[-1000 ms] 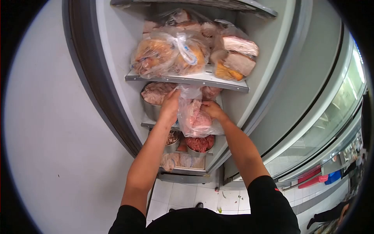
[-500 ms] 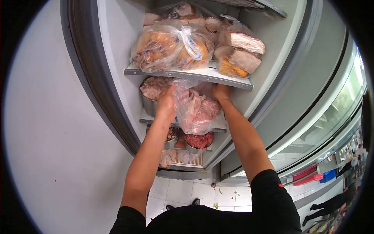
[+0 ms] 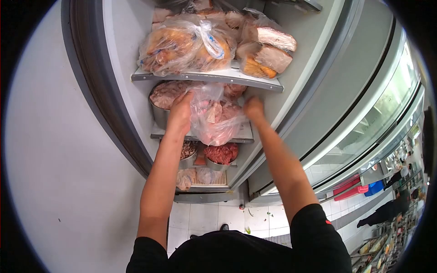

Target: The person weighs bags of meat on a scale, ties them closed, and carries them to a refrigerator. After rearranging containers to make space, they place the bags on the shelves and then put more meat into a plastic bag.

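A clear plastic bag of pale pink meat [image 3: 218, 120] lies on the middle shelf of an upright fridge, bulging over its front edge. My left hand [image 3: 180, 113] is closed on the gathered plastic at the bag's left side. Beside the bag's right edge is my right hand [image 3: 254, 108], smeared by motion, its fingers pointing toward the plastic. A round metal pot of pink meat [image 3: 170, 94] stands behind and left of my left hand. More meat [image 3: 234, 90] shows behind the bag, under the upper shelf.
On the upper shelf [image 3: 209, 78] sit a knotted bag of browned meat [image 3: 182, 48] and bagged slabs of meat [image 3: 273, 50]. Below stand metal pots, one with red minced meat [image 3: 221, 154], and small bags [image 3: 207, 175]. A glass-fronted display case [image 3: 364, 127] curves along the right.
The view has shifted, so the shelves appear further left and higher. My right hand has come out from under the upper shelf toward the front. My left hand keeps hold of the bag.
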Available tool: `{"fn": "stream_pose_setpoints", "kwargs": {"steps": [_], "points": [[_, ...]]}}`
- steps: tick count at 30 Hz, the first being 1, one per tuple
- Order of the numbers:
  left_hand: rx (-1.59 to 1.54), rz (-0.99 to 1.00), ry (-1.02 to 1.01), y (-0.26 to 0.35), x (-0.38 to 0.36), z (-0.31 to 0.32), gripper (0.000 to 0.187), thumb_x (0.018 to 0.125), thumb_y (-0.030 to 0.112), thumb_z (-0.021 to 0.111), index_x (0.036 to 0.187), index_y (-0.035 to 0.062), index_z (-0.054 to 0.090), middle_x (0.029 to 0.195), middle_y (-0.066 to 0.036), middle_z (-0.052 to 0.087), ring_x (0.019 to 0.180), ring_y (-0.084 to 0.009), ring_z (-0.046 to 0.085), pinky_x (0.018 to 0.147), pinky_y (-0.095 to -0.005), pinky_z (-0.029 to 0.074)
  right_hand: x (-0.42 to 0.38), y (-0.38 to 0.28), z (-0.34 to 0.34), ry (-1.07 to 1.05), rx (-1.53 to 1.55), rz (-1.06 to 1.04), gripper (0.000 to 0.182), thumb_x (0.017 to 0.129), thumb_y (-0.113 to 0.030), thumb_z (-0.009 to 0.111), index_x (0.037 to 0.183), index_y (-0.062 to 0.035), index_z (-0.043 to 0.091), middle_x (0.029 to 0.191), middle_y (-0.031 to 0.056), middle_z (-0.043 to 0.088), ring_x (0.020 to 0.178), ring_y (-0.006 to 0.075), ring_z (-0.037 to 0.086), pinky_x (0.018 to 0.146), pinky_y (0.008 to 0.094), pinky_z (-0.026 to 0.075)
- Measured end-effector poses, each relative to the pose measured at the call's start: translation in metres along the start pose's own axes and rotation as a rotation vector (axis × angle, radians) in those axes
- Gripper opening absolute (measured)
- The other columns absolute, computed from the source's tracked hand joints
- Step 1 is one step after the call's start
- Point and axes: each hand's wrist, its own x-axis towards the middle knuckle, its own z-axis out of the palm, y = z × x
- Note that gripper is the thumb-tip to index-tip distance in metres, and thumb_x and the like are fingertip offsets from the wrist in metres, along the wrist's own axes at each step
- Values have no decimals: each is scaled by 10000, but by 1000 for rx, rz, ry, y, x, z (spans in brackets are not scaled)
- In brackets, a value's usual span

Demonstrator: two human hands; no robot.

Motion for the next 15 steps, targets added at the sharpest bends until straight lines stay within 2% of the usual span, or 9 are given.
{"fn": "stream_pose_setpoints", "kwargs": {"steps": [2, 3, 5, 6, 7, 9, 11, 13, 15], "points": [[33, -16, -10, -2, 2, -2, 347, 1002, 258, 435, 1232, 20, 537, 1116, -122, 635, 914, -250, 650, 758, -391, 548, 19, -23, -45, 428, 88, -167, 247, 866, -185, 561, 962, 17, 667, 995, 225, 672, 895, 410, 645, 804, 460, 522], [30, 2, -38, -2, 4, -7, 347, 1002, 258, 437, 1228, 16, 541, 1118, -121, 635, 916, -248, 649, 757, -387, 545, 9, -36, -69, 427, 84, -167, 247, 866, -185, 561, 962, 17, 667, 995, 225, 672, 895, 410, 645, 804, 460, 522], [26, 20, -69, -2, 3, -9, 347, 1002, 257, 439, 1223, 11, 544, 1119, -121, 635, 918, -246, 649, 756, -383, 541, -25, -59, -106, 339, 380, -169, 250, 875, -156, 558, 1019, 28, 647, 1037, 238, 657, 935, 422, 623, 810, 456, 502], [16, 13, -22, 1, 1, -7, 350, 1001, 265, 447, 1217, 10, 551, 1115, -115, 638, 927, -235, 644, 750, -380, 539, -44, -58, -114, 159, 428, -150, 228, 912, -117, 533, 1058, 33, 623, 991, 195, 682, 888, 353, 657, 789, 411, 495], [5, 10, 28, 5, -1, -7, 352, 1000, 272, 456, 1211, 9, 558, 1110, -109, 641, 936, -225, 640, 744, -378, 537, -58, -53, -110, 159, 427, -157, 228, 912, -117, 533, 1058, 33, 623, 991, 195, 682, 888, 353, 657, 789, 411, 495], [10, 64, -10, -9, 10, -15, 353, 998, 273, 468, 1209, 6, 561, 1113, -100, 640, 948, -213, 633, 758, -374, 533, -80, -39, -95, 35, 899, -22, 210, 944, -85, 508, 1095, 28, 598, 927, 92, 668, 862, 214, 645, 771, 331, 487], [22, 117, -60, -12, 12, -6, 353, 996, 274, 481, 1207, 4, 565, 1115, -91, 640, 960, -202, 627, 771, -370, 529, -87, -51, -119, 49, 936, -10, 188, 952, -68, 496, 1081, 22, 598, 903, 56, 635, 853, 169, 616, 760, 298, 479], [87, 212, -167, -15, 2, 15, 309, 987, 240, 501, 1099, -21, 624, 1073, -60, 635, 956, -122, 576, 873, -266, 441, -91, -61, -142, 66, 972, 11, 171, 960, -50, 484, 1068, 17, 598, 880, 19, 602, 844, 124, 586, 749, 264, 470], [35, 193, -150, -16, -4, 23, 302, 983, 223, 510, 1134, -20, 607, 1090, -51, 627, 953, -117, 570, 882, -263, 434, -89, -64, -156, 81, 1476, 52, 139, 950, -43, 499, 1030, 15, 597, 897, 28, 590, 859, 135, 587, 780, 252, 459]]}}
